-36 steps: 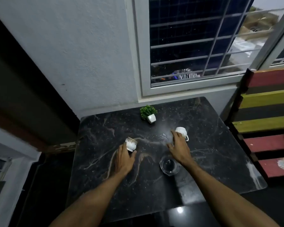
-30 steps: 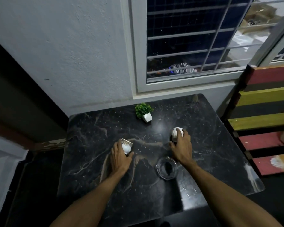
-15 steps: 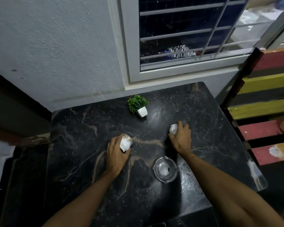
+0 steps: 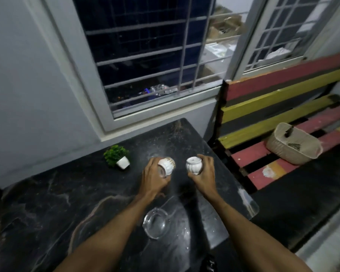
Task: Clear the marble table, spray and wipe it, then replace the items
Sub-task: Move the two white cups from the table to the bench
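White cup (image 4: 166, 166) lies tilted in your left hand (image 4: 154, 180), fingers curled round it, second cup (image 4: 193, 165) gripped likewise in your right hand (image 4: 204, 174), both above the table (image 4: 67, 193), beyond the ashtray (image 4: 155, 222).

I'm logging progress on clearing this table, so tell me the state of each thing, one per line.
Left hand: grips the gold-trimmed cup, tipped sideways.
Right hand: grips the white cup, base turned up.
Glass ashtray: flat on the marble table, untouched.
Potted plant: standing on the table.
Basket: on the striped bench.
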